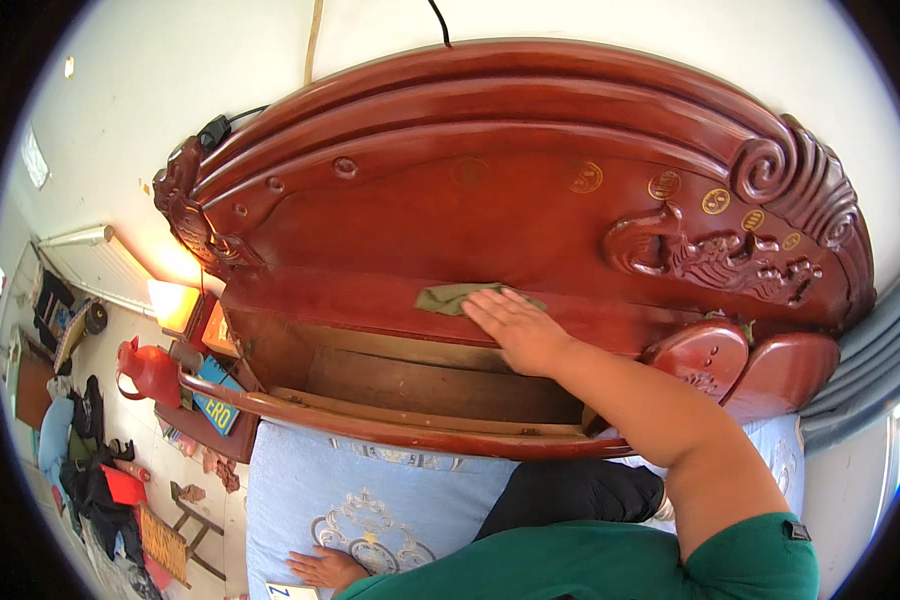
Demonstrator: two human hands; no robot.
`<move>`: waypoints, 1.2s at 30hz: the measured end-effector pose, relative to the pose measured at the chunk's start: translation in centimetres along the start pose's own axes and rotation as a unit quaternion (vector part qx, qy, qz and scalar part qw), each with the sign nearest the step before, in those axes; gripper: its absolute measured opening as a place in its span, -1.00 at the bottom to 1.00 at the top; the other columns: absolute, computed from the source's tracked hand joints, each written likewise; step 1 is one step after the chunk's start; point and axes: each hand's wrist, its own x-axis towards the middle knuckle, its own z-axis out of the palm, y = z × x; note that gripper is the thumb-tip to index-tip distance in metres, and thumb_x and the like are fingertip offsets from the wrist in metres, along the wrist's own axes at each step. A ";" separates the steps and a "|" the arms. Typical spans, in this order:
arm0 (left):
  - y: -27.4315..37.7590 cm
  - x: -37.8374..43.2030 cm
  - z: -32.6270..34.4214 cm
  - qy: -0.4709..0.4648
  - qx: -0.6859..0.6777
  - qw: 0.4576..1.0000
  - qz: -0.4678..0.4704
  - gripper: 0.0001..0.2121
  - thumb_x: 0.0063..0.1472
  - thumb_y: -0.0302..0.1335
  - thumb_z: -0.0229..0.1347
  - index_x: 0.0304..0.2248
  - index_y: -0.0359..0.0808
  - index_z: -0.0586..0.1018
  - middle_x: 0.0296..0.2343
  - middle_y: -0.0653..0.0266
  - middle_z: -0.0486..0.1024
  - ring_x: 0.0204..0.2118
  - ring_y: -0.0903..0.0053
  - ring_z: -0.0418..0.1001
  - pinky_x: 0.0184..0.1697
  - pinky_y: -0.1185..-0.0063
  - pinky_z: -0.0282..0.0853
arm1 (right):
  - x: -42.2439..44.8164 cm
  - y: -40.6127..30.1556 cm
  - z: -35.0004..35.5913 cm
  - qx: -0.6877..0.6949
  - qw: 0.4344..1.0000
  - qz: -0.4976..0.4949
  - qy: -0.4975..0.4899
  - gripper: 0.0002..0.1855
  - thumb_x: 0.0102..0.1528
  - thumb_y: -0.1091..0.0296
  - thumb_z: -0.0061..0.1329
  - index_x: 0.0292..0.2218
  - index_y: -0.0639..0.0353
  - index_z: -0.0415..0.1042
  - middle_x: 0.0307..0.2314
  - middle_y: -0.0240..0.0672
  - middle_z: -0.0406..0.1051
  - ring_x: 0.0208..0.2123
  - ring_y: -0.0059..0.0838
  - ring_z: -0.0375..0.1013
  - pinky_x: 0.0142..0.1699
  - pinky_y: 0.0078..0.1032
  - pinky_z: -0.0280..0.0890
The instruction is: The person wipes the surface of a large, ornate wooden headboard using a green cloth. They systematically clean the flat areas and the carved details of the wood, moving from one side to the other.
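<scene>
My right hand point(514, 326) lies flat on a folded green cloth point(450, 298), pressing it on the narrow ledge of a glossy red-brown carved wooden headboard point(420, 217). Just below the ledge, an open storage compartment point(435, 382) shows its bare wood inside. My left hand point(326, 566) rests with spread fingers on the light blue patterned mattress point(292, 480), beside a white item with writing point(291, 591) at the bottom edge.
To the left stand a lit lamp point(172, 306), a red jug point(150, 371) and a blue lettered sign point(217, 394) by a bedside cabinet point(232, 442). A woven stool point(165, 544) and piled clothes point(94, 480) are on the floor. Rounded carved panels point(701, 360) sit right of the compartment.
</scene>
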 end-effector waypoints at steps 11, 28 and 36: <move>-1.9 -1.4 2.7 0.062 0.007 0.998 -0.009 -0.42 0.39 -0.06 -0.37 0.27 -0.19 0.12 0.29 0.23 -0.02 0.33 0.26 -0.06 0.31 0.25 -0.11 | -0.7 -0.4 -0.5 0.041 0.999 -0.021 0.012 -0.29 0.11 0.45 -0.12 0.27 0.20 -0.01 0.28 -0.16 -0.07 0.33 -0.25 -0.11 0.39 -0.26 -0.22; 5.8 -20.0 -7.5 -0.083 -0.160 0.983 -0.021 -0.41 0.35 -0.10 -0.19 0.26 -0.24 0.14 0.29 0.08 -0.03 0.34 0.24 -0.09 0.31 0.15 -0.19 | -1.4 0.3 0.3 0.007 1.000 0.004 0.012 -0.28 0.19 0.32 -0.19 0.31 0.15 -0.13 0.32 -0.25 -0.20 0.36 -0.33 -0.23 0.41 -0.34 -0.30; 7.6 -23.1 -6.1 -0.011 -0.113 0.993 -0.019 -0.38 0.35 -0.04 -0.27 0.27 -0.21 0.10 0.30 0.12 -0.07 0.35 0.24 -0.11 0.32 0.17 -0.21 | -13.0 13.8 -3.4 0.073 0.986 -0.132 -0.068 -0.07 0.15 -0.23 -0.10 0.29 0.24 -0.08 0.29 -0.09 -0.13 0.34 -0.17 -0.15 0.38 -0.33 -0.18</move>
